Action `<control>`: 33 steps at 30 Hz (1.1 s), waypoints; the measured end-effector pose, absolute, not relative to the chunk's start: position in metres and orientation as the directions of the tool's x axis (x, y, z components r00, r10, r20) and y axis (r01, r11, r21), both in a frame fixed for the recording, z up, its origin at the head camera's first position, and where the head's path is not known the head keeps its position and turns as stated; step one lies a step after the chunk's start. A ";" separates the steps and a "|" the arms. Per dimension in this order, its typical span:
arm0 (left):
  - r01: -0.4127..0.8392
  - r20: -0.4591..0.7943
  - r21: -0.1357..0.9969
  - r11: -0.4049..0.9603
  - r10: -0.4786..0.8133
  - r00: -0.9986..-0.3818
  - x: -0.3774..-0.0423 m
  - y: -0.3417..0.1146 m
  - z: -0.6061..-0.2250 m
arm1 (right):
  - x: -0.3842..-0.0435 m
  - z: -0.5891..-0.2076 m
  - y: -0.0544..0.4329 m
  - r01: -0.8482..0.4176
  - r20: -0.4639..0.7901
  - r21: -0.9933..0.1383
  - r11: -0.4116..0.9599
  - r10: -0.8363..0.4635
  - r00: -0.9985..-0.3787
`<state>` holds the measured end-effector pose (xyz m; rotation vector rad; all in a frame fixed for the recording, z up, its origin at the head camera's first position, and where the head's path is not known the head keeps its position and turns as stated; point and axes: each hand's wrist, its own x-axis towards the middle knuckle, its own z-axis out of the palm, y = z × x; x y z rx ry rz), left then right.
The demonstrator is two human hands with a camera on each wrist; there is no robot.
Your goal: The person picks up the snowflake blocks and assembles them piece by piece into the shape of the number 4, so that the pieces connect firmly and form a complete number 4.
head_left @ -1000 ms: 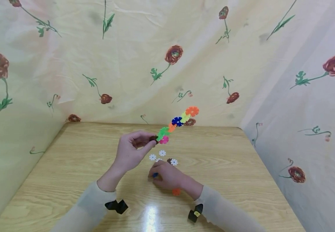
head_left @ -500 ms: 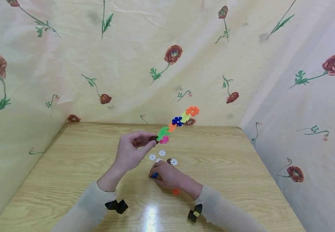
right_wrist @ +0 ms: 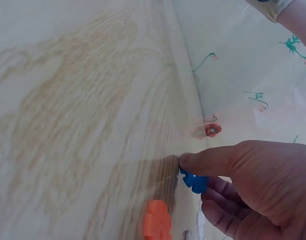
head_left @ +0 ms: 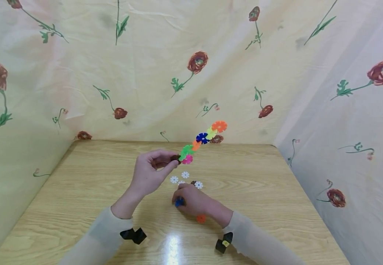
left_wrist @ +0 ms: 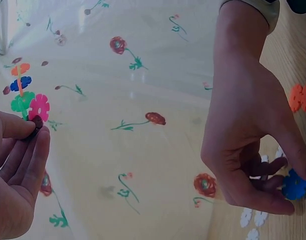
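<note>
My left hand [head_left: 150, 173] pinches a brown notched disc [left_wrist: 37, 121] at the near end of a chain of flower-shaped plastic discs, held up above the table. Along the chain sit green discs [head_left: 186, 150], a pink disc [left_wrist: 39, 107], a small orange one, a dark blue disc [head_left: 203, 138], a yellow disc [head_left: 211, 133] and an orange disc [head_left: 219, 126] at the far tip. Low over the table, my right hand [head_left: 193, 200] holds a blue disc [right_wrist: 195, 183] between thumb and fingers, tilted so its notched face shows.
Several white discs [head_left: 174, 179] lie on the wooden table [head_left: 251, 176] just beyond my right hand, one overlapping a brown disc [head_left: 193, 183]. Orange discs [left_wrist: 301, 97] lie beside my right wrist. Flower-printed cloth [head_left: 151, 73] walls in the table's back and sides.
The blue disc in my right hand has turned up from nearly edge-on, so more of its face shows. That hand has shifted slightly right. My left hand and the chain stay nearly still.
</note>
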<state>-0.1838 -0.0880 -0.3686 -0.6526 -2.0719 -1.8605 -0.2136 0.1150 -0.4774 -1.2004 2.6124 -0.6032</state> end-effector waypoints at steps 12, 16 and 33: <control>0.512 0.500 0.857 0.060 0.147 -0.853 -0.183 -0.090 -0.368 | -0.223 -0.459 0.138 -0.566 0.112 -0.610 0.554 -0.647 -0.754; 0.521 0.509 0.851 0.059 0.151 -0.848 -0.183 -0.091 -0.368 | -0.230 -0.436 0.151 -0.536 0.242 -0.678 0.504 -0.536 -0.809; 0.517 0.505 0.854 0.062 0.137 -0.852 -0.183 -0.091 -0.369 | -0.232 -0.362 0.187 -0.567 0.475 -0.771 0.289 -0.332 -0.815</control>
